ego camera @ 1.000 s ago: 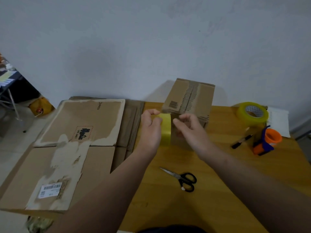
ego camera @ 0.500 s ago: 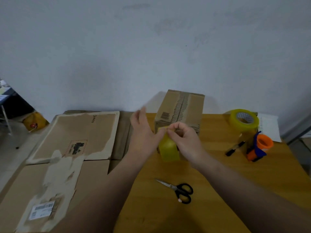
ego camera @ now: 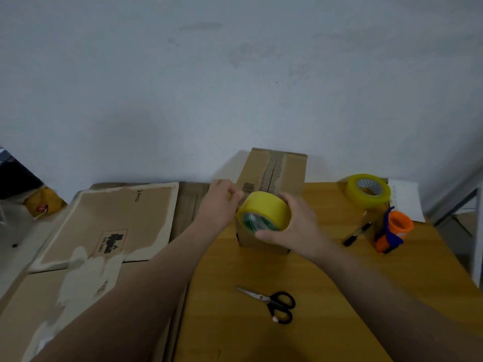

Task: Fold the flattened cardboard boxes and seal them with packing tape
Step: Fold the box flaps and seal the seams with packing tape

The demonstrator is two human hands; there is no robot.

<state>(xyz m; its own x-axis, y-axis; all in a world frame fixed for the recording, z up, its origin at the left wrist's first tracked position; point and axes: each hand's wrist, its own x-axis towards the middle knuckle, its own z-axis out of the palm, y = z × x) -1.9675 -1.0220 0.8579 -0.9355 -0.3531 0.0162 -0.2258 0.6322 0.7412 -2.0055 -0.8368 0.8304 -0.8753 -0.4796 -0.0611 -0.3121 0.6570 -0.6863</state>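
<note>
— How many tape rolls?
— Two. The right hand [ego camera: 295, 228] grips one yellow roll [ego camera: 269, 210] at the one folded box [ego camera: 271, 176], by the desk's [ego camera: 235, 270] far edge. The spare roll [ego camera: 368, 190] sits at the far right corner.
— And the left hand [ego camera: 219, 205]?
— Its fingers are curled at the held roll's left edge; whether they pinch tape, I cannot tell. One pair of scissors [ego camera: 271, 304] lies mid-desk.

You had matt cardboard, torn rough in patches, on the flat boxes [ego camera: 109, 220]; glossy plastic tape roll [ego camera: 269, 207]; smooth wood table [ego camera: 339, 296]; scissors [ego camera: 271, 303] w/ metal blades, blk plastic handles.
</note>
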